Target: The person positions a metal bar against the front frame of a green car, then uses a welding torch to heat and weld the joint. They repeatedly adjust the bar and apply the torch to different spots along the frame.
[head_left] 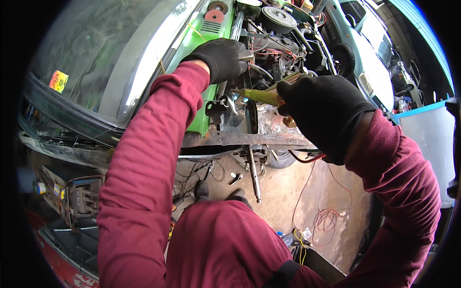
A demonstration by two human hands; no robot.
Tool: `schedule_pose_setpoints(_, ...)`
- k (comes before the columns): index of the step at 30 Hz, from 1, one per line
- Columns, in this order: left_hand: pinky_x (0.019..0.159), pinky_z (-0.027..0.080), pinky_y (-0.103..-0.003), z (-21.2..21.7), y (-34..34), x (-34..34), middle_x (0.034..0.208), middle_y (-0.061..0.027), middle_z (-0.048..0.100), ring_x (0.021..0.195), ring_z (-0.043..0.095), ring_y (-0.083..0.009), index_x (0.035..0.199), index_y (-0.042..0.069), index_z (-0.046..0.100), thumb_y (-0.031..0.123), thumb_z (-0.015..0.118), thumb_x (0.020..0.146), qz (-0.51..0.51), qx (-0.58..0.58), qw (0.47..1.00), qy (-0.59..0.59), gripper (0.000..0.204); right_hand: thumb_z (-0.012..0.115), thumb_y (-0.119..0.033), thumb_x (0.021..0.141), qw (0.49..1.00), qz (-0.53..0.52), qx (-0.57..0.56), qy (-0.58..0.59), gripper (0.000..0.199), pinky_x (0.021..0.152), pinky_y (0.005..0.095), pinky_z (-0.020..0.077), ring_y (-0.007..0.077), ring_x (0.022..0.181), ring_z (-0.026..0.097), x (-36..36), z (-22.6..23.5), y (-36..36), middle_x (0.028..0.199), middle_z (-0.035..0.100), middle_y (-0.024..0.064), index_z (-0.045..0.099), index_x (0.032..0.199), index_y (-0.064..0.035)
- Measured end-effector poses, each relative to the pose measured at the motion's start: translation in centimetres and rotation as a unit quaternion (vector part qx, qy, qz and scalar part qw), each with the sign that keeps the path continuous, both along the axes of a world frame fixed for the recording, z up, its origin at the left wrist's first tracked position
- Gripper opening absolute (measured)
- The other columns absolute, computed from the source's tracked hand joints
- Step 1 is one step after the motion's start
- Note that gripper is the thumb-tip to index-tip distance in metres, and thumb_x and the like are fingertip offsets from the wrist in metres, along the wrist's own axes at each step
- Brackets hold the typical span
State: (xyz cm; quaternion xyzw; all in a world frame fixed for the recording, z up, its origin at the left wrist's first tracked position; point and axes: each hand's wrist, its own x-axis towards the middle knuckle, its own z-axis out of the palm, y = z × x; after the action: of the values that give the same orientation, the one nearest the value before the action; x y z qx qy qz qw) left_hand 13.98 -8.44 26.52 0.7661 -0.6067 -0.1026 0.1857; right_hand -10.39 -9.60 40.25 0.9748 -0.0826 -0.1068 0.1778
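My left hand (223, 60), in a black glove, is closed over the green inner panel (197, 122) of a car's engine bay. A short grey metal piece (246, 55) sticks out beside its fingers; I cannot make out its kind. My right hand (324, 113), also gloved, grips a yellow-green tapered tool (261, 96). Its narrow dark tip points left, toward the space below my left hand. Under the right hand shows a brass-coloured fitting (289, 122). A dark bracket with holes (217, 110) sits below my left hand, near the tool's tip.
The engine with its round air cleaner (278, 20) lies ahead. A rusty crossbar (240, 139) runs nearest me. Sanding discs (213, 16) rest on the green panel. Windscreen glass (115, 53) is at left, another vehicle (370, 53) at right. A red hose (326, 218) coils on the floor.
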Motion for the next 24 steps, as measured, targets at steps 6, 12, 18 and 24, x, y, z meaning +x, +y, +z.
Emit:
schedule_pose_setpoints(6, 0.111, 0.054, -0.049, 0.4, 0.4, -0.1, 0.131, -0.0242, 0.076, 0.123, 0.072, -0.0422, 0.141, 0.006, 0.071, 0.041, 0.075, 0.098, -0.003, -0.012, 1.000, 0.015, 0.056, 0.071, -0.013, 0.098, 1.000, -0.007, 0.025, 0.014, 0.018, 0.070, 0.0392, 0.0649, 0.0290, 0.078, 0.080, -0.1, -0.8, -0.8, 0.090, 0.079, 0.0105, 0.075, 0.114, -0.0060)
schedule_pose_setpoints(12, 0.113, 0.053, -0.047, 0.9, 0.5, -0.3, 0.137, -0.0275, 0.072, 0.128, 0.069, -0.0412, 0.139, -0.002, 0.067, 0.047, 0.070, 0.101, 0.002, 0.016, 1.000, 0.005, 0.062, 0.073, -0.015, 0.097, 0.999, 0.013, 0.044, -0.012, 0.019, 0.066, 0.0404, 0.0644, 0.0293, 0.076, 0.080, -1.2, -0.7, -0.8, 0.089, 0.079, 0.0098, 0.074, 0.114, -0.0072)
schedule_pose_setpoints(18, 0.115, 0.051, -0.048, 1.2, 0.4, -0.2, 0.138, -0.0276, 0.071, 0.130, 0.068, -0.0419, 0.140, -0.003, 0.066, 0.049, 0.069, 0.101, 0.011, 0.045, 0.999, 0.005, 0.065, 0.072, -0.018, 0.098, 0.997, -0.007, 0.071, 0.016, 0.018, 0.065, 0.0424, 0.0638, 0.0313, 0.077, 0.080, -2.4, -1.0, -0.9, 0.088, 0.079, 0.0113, 0.071, 0.112, -0.0068)
schedule_pose_setpoints(24, 0.110, 0.055, -0.050, 0.8, 0.3, -0.4, 0.132, -0.0233, 0.076, 0.124, 0.072, -0.0417, 0.133, 0.005, 0.072, 0.040, 0.071, 0.097, 0.020, -0.005, 0.999, -0.028, 0.050, 0.073, -0.022, 0.098, 0.994, -0.026, 0.104, -0.004, 0.020, 0.062, 0.0451, 0.0614, 0.0322, 0.074, 0.078, -3.7, -1.9, -0.3, 0.085, 0.077, 0.0114, 0.068, 0.112, -0.0084)
